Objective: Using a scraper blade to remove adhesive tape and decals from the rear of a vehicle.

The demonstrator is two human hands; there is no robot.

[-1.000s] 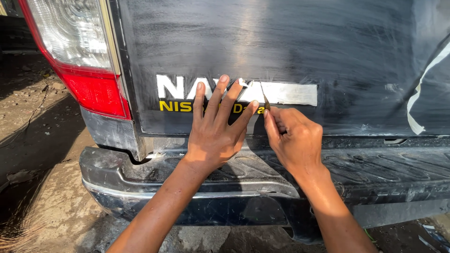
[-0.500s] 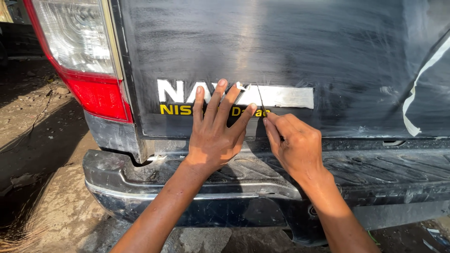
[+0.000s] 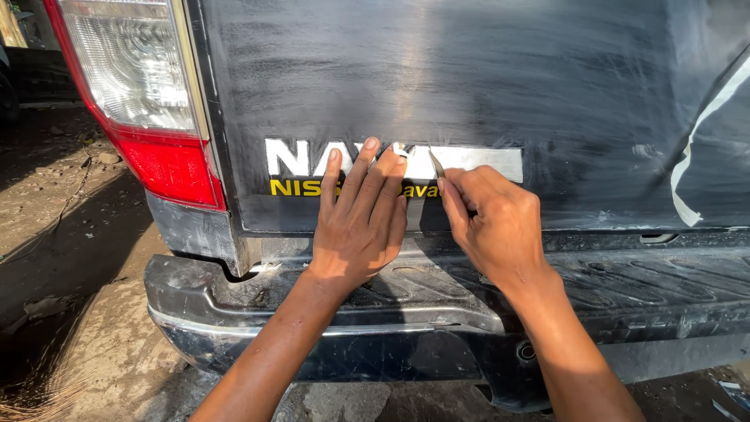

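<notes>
My left hand (image 3: 361, 219) lies flat with fingers spread on the dark tailgate (image 3: 469, 86) of a pickup, covering the middle of white raised lettering (image 3: 301, 159) and a yellow sticker line below it. My right hand (image 3: 492, 223) is closed around a thin metal blade (image 3: 436, 162), whose tip touches the strip of white masking tape (image 3: 476, 162) over the lettering's right part. A small curl of tape lifts by my left fingertips.
A red and clear tail lamp (image 3: 137, 94) sits at the upper left. The scuffed black rear bumper (image 3: 437, 312) runs below my wrists. More white tape (image 3: 699, 148) curves down the tailgate's right side. Dirt ground (image 3: 70, 258) lies left.
My right hand dropped slightly with the blade out of sight half a second ago, and has now raised it back to the tape edge. My left hand stays pressed in place.
</notes>
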